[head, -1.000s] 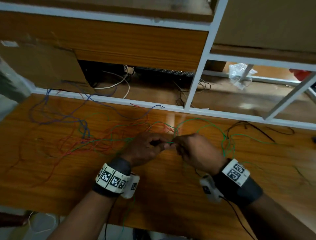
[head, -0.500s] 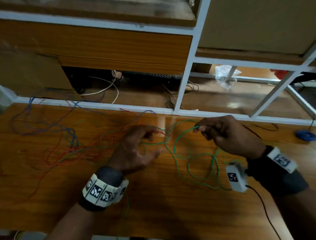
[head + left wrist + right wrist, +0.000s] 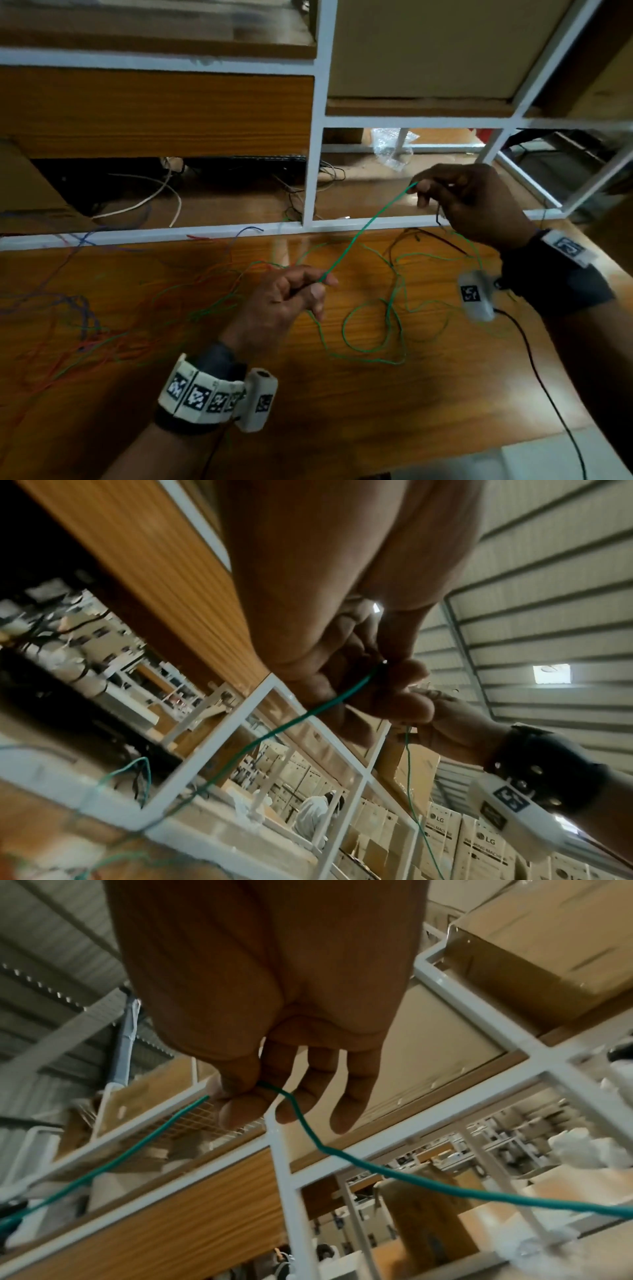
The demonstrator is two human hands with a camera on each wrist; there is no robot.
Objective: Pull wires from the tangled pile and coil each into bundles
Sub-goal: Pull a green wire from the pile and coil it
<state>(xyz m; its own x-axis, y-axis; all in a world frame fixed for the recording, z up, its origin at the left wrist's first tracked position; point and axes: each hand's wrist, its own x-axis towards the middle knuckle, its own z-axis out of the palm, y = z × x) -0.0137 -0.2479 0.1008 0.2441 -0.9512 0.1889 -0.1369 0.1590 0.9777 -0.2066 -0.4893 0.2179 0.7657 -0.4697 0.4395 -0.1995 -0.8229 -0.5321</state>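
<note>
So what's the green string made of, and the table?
The green wire looks like thin plastic-coated wire: smooth, matte, and it keeps its kinks. What's inside is hidden. The table looks like glossy wood-grain board, perhaps laminate, since light reflects off it.

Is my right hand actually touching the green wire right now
Touching. In the right wrist view, the right hand pinches the green wire between thumb and forefinger; the head view shows the same.

White shelf frame [image 3: 310, 144], crumpled plastic wrap [image 3: 390, 145], possibly LG-marked cartons [image 3: 479, 845] behind.
</note>
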